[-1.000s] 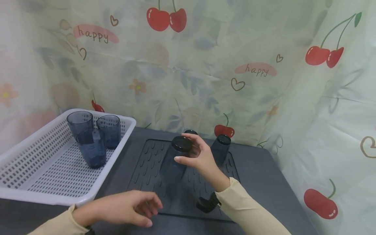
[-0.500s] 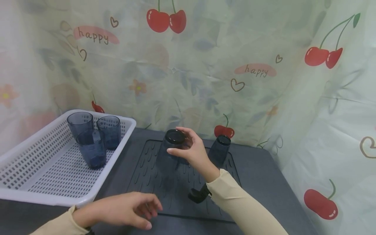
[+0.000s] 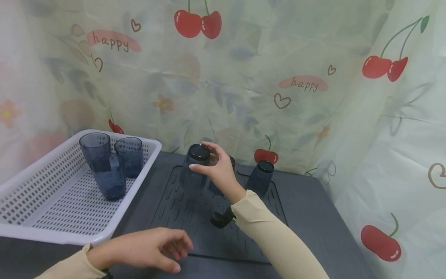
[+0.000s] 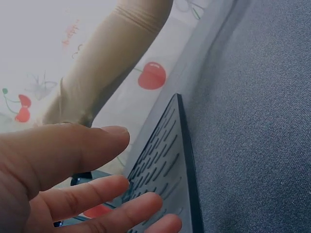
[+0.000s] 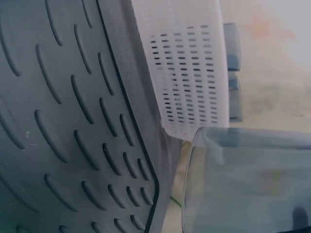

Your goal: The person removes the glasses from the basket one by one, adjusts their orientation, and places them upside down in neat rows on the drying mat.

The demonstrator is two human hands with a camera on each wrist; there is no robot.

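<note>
My right hand [image 3: 221, 171] pinches the upside-down glass [image 3: 192, 167] near its base, over the far left of the ridged mat [image 3: 181, 217], perhaps so that the mouth faces freely down. My left hand [image 3: 150, 246] is relaxed, holding nothing, at the near side, perhaps leaving space.

right fingers [image 3: 215, 147] gripping, left fingers [image 3: 179, 235] loose

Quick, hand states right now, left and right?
Left hand: open, holding nothing.
Right hand: closed on an upside-down blue glass, thumb and fingers near its base.
</note>
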